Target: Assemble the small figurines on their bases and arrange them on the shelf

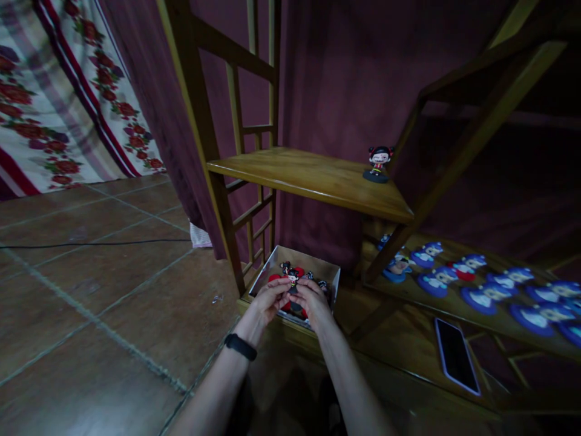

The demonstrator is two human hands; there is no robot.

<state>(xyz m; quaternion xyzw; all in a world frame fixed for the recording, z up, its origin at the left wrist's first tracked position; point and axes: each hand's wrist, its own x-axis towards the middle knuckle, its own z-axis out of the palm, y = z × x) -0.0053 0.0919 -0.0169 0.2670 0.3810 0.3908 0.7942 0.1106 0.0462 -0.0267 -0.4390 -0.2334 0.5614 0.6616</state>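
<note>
Between my two hands is a small figurine (293,280) with black hair and a dark base, held upright over an open cardboard box (333,272). My left hand (269,298) pinches it from the left, and my right hand (311,298) grips it from the other side. Inside the box lie several more figurines, in red, black and white, partly covered by my hands. A similar black-haired figurine (379,162) stands on a round dark base at the right end of the wooden shelf (290,172) above.
Blue-and-white figurines (488,297) stand in rows on a lower shelf to the right. A phone (456,356) lies on the bottom board. The wooden frame (200,103) rises left of the box. A black cable (100,243) crosses the tiled floor, near a floral curtain (68,103).
</note>
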